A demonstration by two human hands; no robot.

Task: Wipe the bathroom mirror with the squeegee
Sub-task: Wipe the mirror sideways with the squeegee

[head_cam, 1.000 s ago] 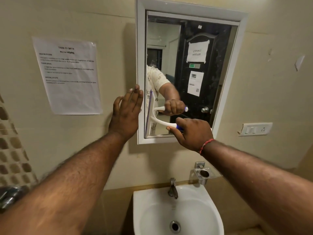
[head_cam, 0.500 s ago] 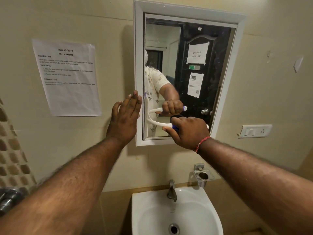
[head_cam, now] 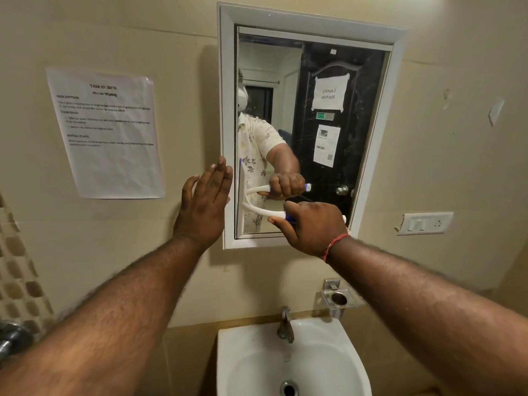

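Observation:
The white-framed bathroom mirror hangs on the beige wall. My right hand is closed around the blue and white handle of the squeegee. The squeegee's blade stands vertical against the glass at the mirror's lower left edge. My left hand lies flat, fingers together, on the mirror's left frame and the wall beside it, holding nothing. The glass reflects my arm, the squeegee and a dark door.
A white sink with a metal tap sits directly below the mirror. A steel holder is fixed to the wall on its right. A printed sheet is taped at left, a switch plate at right.
The squeegee blade has slid left to the mirror's left edge. My left hand stays on the frame. The view has tilted up slightly.

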